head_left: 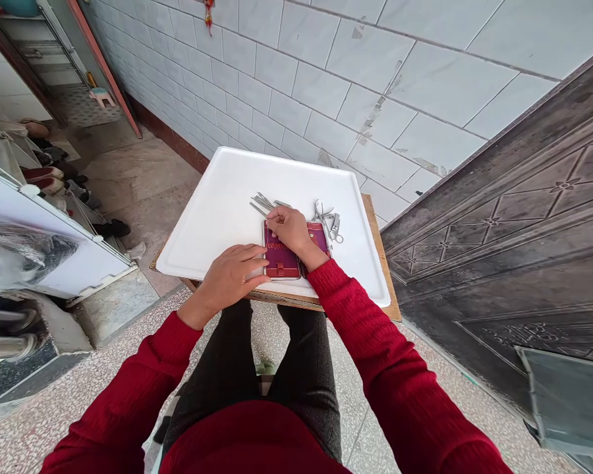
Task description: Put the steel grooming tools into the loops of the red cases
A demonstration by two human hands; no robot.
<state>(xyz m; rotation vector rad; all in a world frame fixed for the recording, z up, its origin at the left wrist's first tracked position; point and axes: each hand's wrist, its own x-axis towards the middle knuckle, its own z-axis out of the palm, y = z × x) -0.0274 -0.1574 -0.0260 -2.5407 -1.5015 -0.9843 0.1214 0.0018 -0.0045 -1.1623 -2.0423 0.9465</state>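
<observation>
An open manicure case with a dark red, purple-lined inside lies on a white board. Along its left edge rest the fingers of my left hand, with the thumb at the near left corner, holding the case in place. My right hand is over the far part of the case, thumb and fingers pinched together; whatever is between them is hidden. Just beyond it lie several thin metal manicure tools. To the right of the case are nail clippers and small scissors, close together with other metal tools.
The white board sits on a small wooden table. A tiled wall rises behind it, and a dark panelled door stands to the right. At left are a white cabinet and shoes on a rack.
</observation>
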